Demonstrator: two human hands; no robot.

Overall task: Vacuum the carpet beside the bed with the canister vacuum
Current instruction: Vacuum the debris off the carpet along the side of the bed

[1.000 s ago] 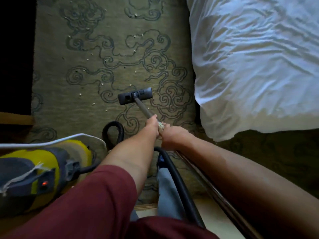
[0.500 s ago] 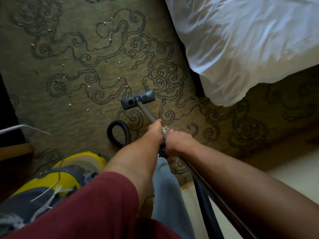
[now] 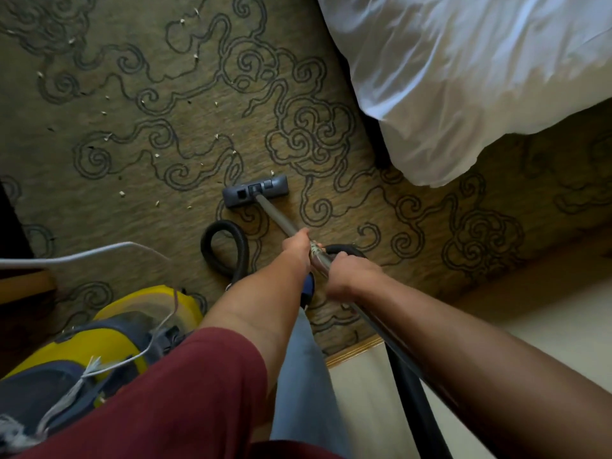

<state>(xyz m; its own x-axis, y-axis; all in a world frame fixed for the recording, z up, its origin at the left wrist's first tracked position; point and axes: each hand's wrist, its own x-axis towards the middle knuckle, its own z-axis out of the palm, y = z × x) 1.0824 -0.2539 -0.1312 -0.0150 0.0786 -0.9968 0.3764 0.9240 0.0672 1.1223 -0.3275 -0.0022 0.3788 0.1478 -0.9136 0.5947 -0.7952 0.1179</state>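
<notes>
The grey floor nozzle (image 3: 255, 190) lies flat on the olive carpet (image 3: 165, 127) with dark swirl lines, left of the bed's corner. A metal wand (image 3: 276, 217) runs from it back to my hands. My left hand (image 3: 296, 248) grips the wand ahead; my right hand (image 3: 347, 274) grips it just behind, near the hose joint. The black hose (image 3: 228, 246) loops on the carpet behind the nozzle. The yellow and grey canister (image 3: 109, 339) sits at the lower left. Small white crumbs (image 3: 122, 193) lie scattered left of and beyond the nozzle.
The bed with a white duvet (image 3: 463, 77) fills the upper right, its corner overhanging the carpet. A white power cord (image 3: 82, 256) crosses above the canister. A wooden edge (image 3: 23, 283) is at the left. Pale hard floor (image 3: 546, 319) borders the carpet at the lower right.
The view has swung left and down, so the bed sits further right. The nozzle has slid a little toward the bed's corner. Both hands keep their grip on the wand.
</notes>
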